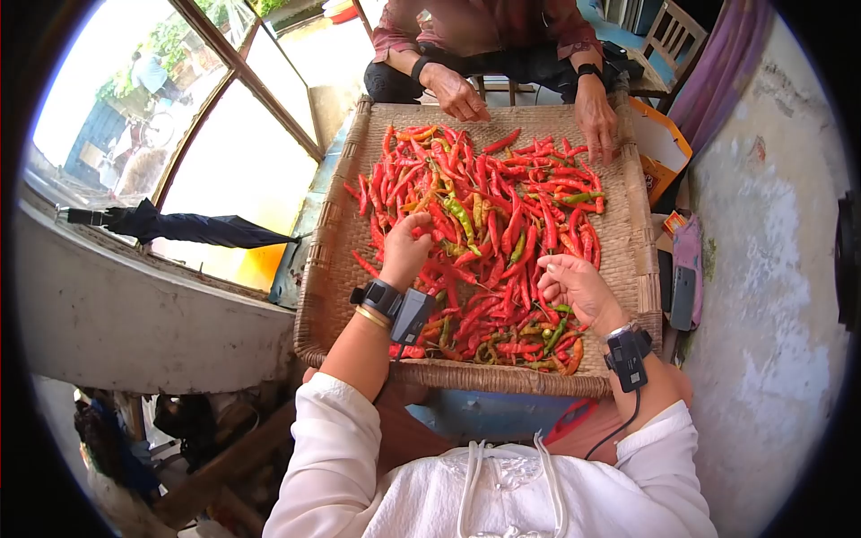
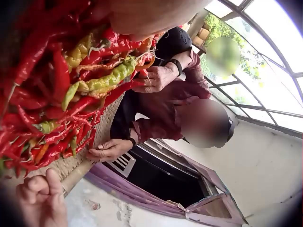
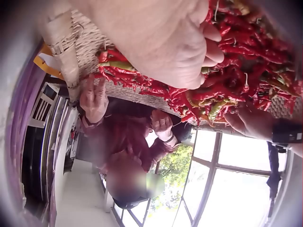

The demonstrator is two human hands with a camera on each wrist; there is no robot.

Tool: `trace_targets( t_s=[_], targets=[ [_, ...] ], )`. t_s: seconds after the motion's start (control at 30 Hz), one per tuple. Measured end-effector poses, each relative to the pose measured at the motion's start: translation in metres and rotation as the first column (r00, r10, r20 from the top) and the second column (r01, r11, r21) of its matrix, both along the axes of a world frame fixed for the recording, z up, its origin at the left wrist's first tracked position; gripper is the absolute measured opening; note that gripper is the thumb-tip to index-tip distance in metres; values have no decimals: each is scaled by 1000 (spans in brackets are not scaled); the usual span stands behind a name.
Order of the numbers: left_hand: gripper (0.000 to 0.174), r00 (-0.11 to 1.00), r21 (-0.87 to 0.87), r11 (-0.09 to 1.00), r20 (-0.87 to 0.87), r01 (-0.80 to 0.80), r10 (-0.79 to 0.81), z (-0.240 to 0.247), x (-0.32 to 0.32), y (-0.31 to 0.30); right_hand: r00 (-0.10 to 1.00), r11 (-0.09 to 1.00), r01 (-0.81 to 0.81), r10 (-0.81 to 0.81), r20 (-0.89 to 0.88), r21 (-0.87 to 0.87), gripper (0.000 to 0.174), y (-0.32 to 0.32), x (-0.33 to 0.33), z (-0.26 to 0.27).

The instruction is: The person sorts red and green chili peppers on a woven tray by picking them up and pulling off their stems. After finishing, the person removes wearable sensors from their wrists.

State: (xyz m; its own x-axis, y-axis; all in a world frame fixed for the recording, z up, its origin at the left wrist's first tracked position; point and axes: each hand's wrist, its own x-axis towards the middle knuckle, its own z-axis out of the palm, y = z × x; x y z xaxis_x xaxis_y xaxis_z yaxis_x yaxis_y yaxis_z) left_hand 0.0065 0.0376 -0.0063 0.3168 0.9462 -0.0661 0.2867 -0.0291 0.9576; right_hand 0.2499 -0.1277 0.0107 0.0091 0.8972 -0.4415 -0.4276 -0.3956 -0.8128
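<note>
Many red chili peppers [image 1: 484,215], with some green and orange ones, lie heaped on a woven tray [image 1: 345,242]. My left hand [image 1: 406,254] is over the left part of the heap, fingers bent among the peppers; its fingertips are partly hidden, so a grip cannot be made out. My right hand [image 1: 581,289] hovers at the right side of the heap with curled fingers, thumb near the index finger; whether a stem is between them is unclear. In the left wrist view a wrinkled yellow-green pepper [image 2: 111,81] lies close below my left hand [image 2: 156,14].
Across the tray sits a person in a dark red shirt [image 1: 574,25], one hand [image 1: 457,92] over the far edge, the other [image 1: 595,117] at the far right corner. A folded umbrella [image 1: 206,228] lies by the window on the left. A wall [image 1: 762,269] stands to the right.
</note>
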Motion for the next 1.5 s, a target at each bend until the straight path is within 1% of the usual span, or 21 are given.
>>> trace_targets(
  t_s=[0.03,0.1,0.13,0.17,0.23,0.27,0.33,0.37,0.43,0.6,0.73,0.8,0.9,0.97,1.1,1.17,1.23,1.3,1.33,1.4,1.5],
  targets=[
    [31,983,46,997,-177,62,-53,-3,-1,0,1000,1000,2,-3,4,6,22,0,0,-1],
    [34,969,98,994,-246,52,-26,-8,-2,-2,1000,1000,-6,6,26,-3,22,-1,-1,-4],
    [33,933,354,928,-359,118,19,-9,-5,0,1000,1000,-8,8,29,-7,21,-1,-2,-4],
    [32,889,575,792,-449,206,95,-10,-6,1,1000,1000,-6,7,30,-7,21,-1,-3,-4],
    [28,887,570,800,-448,187,112,6,-1,-9,996,999,-47,48,74,-12,24,0,-5,-4],
    [27,927,464,866,-376,185,4,13,2,-13,996,999,-47,47,75,-10,24,1,-6,-1],
    [24,971,205,950,-101,235,-218,20,10,-26,948,988,-139,114,298,63,28,0,-12,5],
    [19,943,-33,943,17,332,-332,28,13,-38,948,988,-140,115,297,62,28,-1,-16,6],
    [19,869,-201,849,24,489,-494,31,22,-56,948,945,-223,154,277,238,33,-2,-25,10],
    [22,635,-33,636,-32,771,-772,25,41,-78,913,952,-271,207,352,144,19,-7,-35,18],
    [21,717,-13,724,-124,690,-686,25,34,-70,960,991,-71,37,278,112,6,0,-16,17],
    [18,691,222,716,-551,662,-468,20,24,-58,971,983,109,-138,195,151,5,3,6,11],
    [17,672,320,690,-667,649,-322,13,8,-50,894,869,448,-432,-119,208,14,6,21,8],
    [19,679,350,687,-676,637,-285,13,3,-48,880,878,467,-452,-146,100,18,4,19,11],
    [19,667,367,729,-727,578,-163,8,4,-48,968,968,249,-248,-26,24,21,2,0,-1],
    [20,586,359,713,-806,602,-89,9,5,-48,998,999,28,-29,52,28,23,-1,-8,3],
    [16,547,340,727,-835,597,-58,11,5,-48,995,999,1,-4,96,33,20,-2,-12,5],
    [12,375,190,680,-917,708,-133,10,5,-44,981,998,-68,66,184,3,19,-1,-15,-1],
    [12,374,191,686,-919,703,-127,11,6,-45,970,997,-79,81,230,-16,16,-2,-18,2],
    [12,577,341,624,-787,703,-219,18,9,-52,951,989,-143,150,269,-44,16,-3,-22,4],
    [12,739,359,682,-537,637,-407,18,18,-60,925,970,-227,242,291,-87,17,-4,-28,12]
  ],
)
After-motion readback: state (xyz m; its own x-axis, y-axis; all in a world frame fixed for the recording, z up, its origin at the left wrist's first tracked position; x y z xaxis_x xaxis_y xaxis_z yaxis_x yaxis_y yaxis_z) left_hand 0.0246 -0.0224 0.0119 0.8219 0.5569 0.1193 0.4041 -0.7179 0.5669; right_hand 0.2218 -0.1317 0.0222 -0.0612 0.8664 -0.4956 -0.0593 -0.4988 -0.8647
